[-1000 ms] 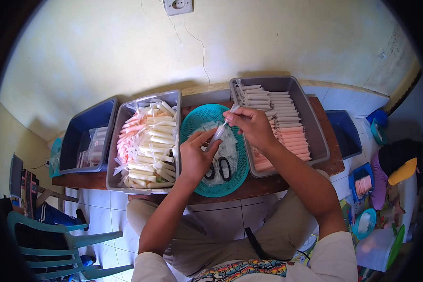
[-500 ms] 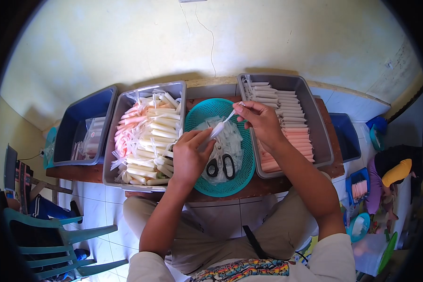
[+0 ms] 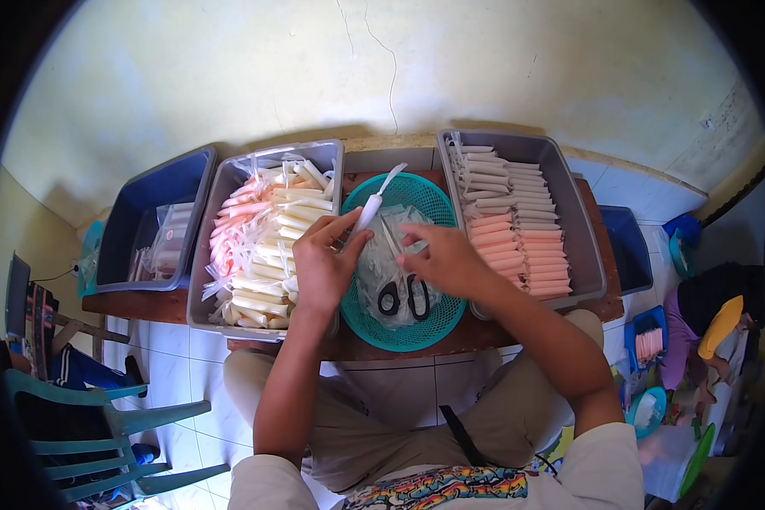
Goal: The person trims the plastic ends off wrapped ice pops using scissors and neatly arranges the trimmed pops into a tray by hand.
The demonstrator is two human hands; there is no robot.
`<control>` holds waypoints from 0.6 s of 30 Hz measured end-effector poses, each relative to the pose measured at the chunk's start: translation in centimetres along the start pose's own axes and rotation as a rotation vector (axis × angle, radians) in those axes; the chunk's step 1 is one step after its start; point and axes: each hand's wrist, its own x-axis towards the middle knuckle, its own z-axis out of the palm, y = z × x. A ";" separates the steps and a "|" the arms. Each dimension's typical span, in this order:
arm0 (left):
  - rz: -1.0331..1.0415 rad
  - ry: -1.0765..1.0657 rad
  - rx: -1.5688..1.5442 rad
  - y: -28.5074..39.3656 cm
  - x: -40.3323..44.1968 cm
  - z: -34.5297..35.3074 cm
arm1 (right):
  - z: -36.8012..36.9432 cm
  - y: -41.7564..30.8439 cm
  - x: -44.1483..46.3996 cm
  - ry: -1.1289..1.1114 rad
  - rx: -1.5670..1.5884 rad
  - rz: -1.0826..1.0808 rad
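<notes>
My left hand grips a white filled plastic tube, like an ice pop, tilted with its twisted clear end pointing up and right. My right hand hovers over the teal mesh basket, fingers apart, with nothing visible in them. Beneath it lie black-handled scissors, blades pointing away, on a heap of clear plastic scraps. Whether the right fingers touch the scissors I cannot tell.
Left of the basket, a grey tub holds loose cream and pink tubes. On the right, another grey tub carries stacked rows of white and pink ones. A dark blue bin stands far left. A person sits at right; a green chair is at left.
My right hand has let go of the tube's twisted end and moved down over the scissors. The tube, still in my left hand, now stands more upright.
</notes>
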 end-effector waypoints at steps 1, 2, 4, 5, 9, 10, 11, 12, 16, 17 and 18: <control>0.003 0.004 0.015 0.2 0.0 0.0 | 1.2 0.4 -0.3 0.001 -0.002 0.002; 0.005 0.006 0.031 0.3 0.0 0.0 | 2.8 1.2 -0.4 0.028 -0.258 -0.089; 0.028 0.008 0.020 0.2 -0.2 0.4 | 4.7 1.1 -0.7 0.056 -0.513 -0.178; 0.052 0.014 0.010 0.1 -0.2 0.6 | 5.3 1.1 -0.7 -0.028 -0.530 -0.029; 0.067 0.008 0.009 -0.2 -0.5 0.7 | 7.8 1.6 -1.0 -0.051 -0.557 0.171; 0.063 0.003 0.007 -0.3 -0.5 0.6 | 8.0 1.6 -0.9 -0.053 -0.557 0.170; 0.060 -0.002 0.005 -0.3 -0.6 0.6 | 8.1 1.6 -0.8 -0.043 -0.554 0.173; 0.059 0.001 0.006 -0.3 -0.6 0.6 | 8.2 1.5 -0.7 -0.032 -0.552 0.174; 0.045 -0.005 0.016 -0.4 -0.7 0.6 | 8.2 2.6 -0.1 -0.001 -0.539 0.149; 0.031 -0.011 0.018 -0.5 -0.7 0.6 | 8.2 3.1 0.1 0.001 -0.545 0.149; 0.031 -0.009 0.018 -0.5 -0.7 0.6 | 7.9 3.1 0.1 0.003 -0.550 0.148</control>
